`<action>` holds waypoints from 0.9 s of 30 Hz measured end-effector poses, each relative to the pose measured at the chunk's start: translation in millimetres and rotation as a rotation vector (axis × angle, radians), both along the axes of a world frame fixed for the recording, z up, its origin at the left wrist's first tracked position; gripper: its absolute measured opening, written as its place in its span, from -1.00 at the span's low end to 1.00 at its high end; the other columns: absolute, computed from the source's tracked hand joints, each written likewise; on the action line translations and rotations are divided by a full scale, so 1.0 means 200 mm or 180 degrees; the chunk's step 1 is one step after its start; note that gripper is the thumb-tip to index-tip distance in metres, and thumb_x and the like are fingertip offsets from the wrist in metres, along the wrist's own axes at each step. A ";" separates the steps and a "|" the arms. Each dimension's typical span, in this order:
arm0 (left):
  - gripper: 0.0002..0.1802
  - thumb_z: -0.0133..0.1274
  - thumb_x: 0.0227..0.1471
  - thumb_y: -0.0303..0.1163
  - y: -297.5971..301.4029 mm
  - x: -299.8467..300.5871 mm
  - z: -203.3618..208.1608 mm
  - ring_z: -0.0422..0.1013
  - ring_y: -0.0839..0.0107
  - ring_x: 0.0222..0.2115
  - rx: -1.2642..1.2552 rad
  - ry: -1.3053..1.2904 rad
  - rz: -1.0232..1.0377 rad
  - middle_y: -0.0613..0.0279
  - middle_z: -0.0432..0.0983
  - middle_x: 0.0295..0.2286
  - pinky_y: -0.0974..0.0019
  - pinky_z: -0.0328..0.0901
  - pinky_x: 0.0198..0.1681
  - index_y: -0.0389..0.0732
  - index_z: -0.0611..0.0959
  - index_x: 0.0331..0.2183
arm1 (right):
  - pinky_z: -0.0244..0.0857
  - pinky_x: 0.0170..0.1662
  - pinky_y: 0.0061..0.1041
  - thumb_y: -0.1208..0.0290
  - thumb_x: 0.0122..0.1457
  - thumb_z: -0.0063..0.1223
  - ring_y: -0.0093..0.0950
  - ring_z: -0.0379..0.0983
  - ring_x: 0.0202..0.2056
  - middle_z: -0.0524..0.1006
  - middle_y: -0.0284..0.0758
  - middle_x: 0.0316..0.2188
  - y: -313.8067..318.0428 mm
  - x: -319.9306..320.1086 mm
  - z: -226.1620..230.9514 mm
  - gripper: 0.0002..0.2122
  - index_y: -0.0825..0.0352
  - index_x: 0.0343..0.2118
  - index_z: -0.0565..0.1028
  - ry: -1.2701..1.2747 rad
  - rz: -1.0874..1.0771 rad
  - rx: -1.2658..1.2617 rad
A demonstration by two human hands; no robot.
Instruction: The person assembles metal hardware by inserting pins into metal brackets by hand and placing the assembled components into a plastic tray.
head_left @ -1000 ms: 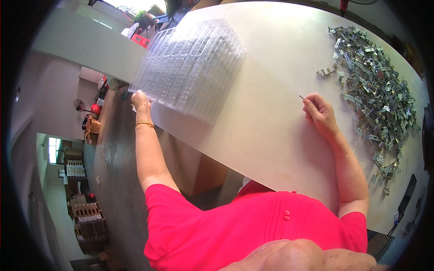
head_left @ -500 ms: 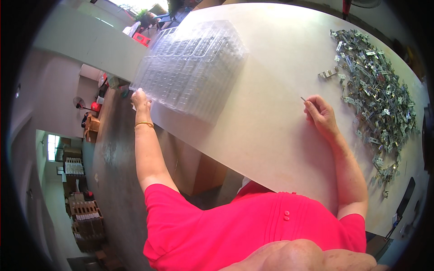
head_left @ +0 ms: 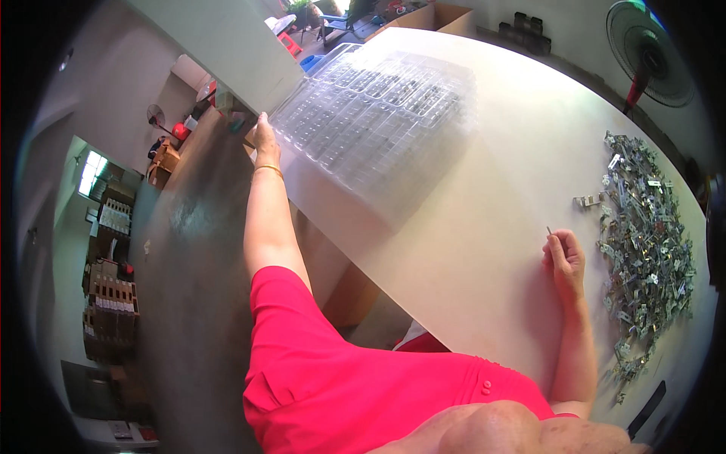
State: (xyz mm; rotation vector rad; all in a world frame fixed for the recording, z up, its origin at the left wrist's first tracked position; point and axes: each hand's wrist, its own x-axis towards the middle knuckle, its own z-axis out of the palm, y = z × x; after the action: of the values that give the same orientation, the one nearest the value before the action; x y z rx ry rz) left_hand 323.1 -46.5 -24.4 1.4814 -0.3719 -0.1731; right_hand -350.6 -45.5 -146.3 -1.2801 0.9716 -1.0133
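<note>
My right hand [head_left: 565, 261] hovers over the table's right part, its thumb and fingers pinching a small thin metal piece [head_left: 550, 231]. Its exact kind is too small to make out. At the far left, my left hand [head_left: 266, 141], with a gold bangle on the wrist, reaches to the table edge by the corner of a tall stack of clear plastic trays [head_left: 370, 125]. Most of its fingers are hidden, so its grip does not show. A brown cardboard edge shows beside it. Right of my right hand lies a large heap of small metal parts [head_left: 649, 250].
The pale table [head_left: 469, 295] stretches in front of me. One metal part [head_left: 587, 200] lies just left of the heap. A standing fan [head_left: 649, 57] and an open carton [head_left: 450, 18] are beyond the far edge. Stacked cartons [head_left: 113, 295] stand at far left.
The view has swung, so the table and heap sit lower and farther right. My left hand looks straighter beside the tray corner. My right hand still pinches the metal piece.
</note>
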 end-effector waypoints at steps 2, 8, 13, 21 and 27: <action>-0.13 -0.04 0.05 0.11 0.00 0.07 0.00 0.03 0.05 0.25 0.0416 0.0226 -0.0173 0.03 0.09 0.25 -0.31 -0.06 0.16 -0.18 0.21 0.26 | 0.22 -0.54 -0.71 0.37 0.33 -0.01 -0.73 0.32 -0.56 0.44 -0.48 -0.51 0.00 0.00 0.01 -0.91 0.26 -0.26 0.45 -0.0027 -0.0067 0.0064; -0.41 0.00 -0.02 -0.22 -0.03 0.19 -0.09 0.34 0.18 -0.09 0.0324 -0.0061 -0.0119 -0.07 0.40 -0.03 0.12 0.28 -0.11 -0.47 0.47 -0.03 | 0.23 -0.52 -0.72 0.36 0.33 -0.02 -0.73 0.32 -0.54 0.44 -0.49 -0.50 -0.01 0.00 0.02 -0.90 0.26 -0.25 0.44 0.0018 -0.0080 0.0074; -0.52 0.01 -0.05 -0.17 0.00 0.15 -0.08 0.36 0.25 -0.31 0.0506 0.0036 -0.0013 0.08 0.43 -0.20 0.10 0.27 -0.43 -0.29 0.52 -0.14 | 0.23 -0.52 -0.72 0.36 0.33 -0.02 -0.73 0.32 -0.54 0.44 -0.49 -0.49 -0.01 0.01 0.04 -0.90 0.25 -0.25 0.44 0.0016 -0.0088 0.0123; -0.59 0.00 -0.01 -0.11 0.01 0.13 -0.09 0.34 0.35 -0.43 0.0496 -0.0011 -0.0116 0.24 0.40 -0.37 0.24 0.23 -0.47 -0.23 0.52 -0.21 | 0.24 -0.52 -0.72 0.37 0.32 -0.01 -0.73 0.33 -0.54 0.45 -0.48 -0.49 0.00 0.00 0.02 -0.91 0.25 -0.23 0.44 0.0132 -0.0183 0.0139; -0.45 0.02 0.00 -0.11 0.02 0.08 -0.02 0.47 0.25 -0.28 0.0363 -0.0124 0.0295 0.04 0.54 -0.23 0.19 0.35 -0.23 -0.47 0.61 -0.20 | 0.27 -0.51 -0.70 0.37 0.31 0.01 -0.73 0.35 -0.54 0.46 -0.48 -0.51 0.03 0.03 0.08 -0.90 0.27 -0.28 0.47 0.0211 -0.0285 0.0213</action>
State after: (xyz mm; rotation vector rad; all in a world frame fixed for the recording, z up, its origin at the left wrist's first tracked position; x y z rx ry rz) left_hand 339.7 -41.6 -27.6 1.6130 -0.3283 -0.0928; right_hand -343.8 -39.4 -130.3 -1.2304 1.1131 -1.0037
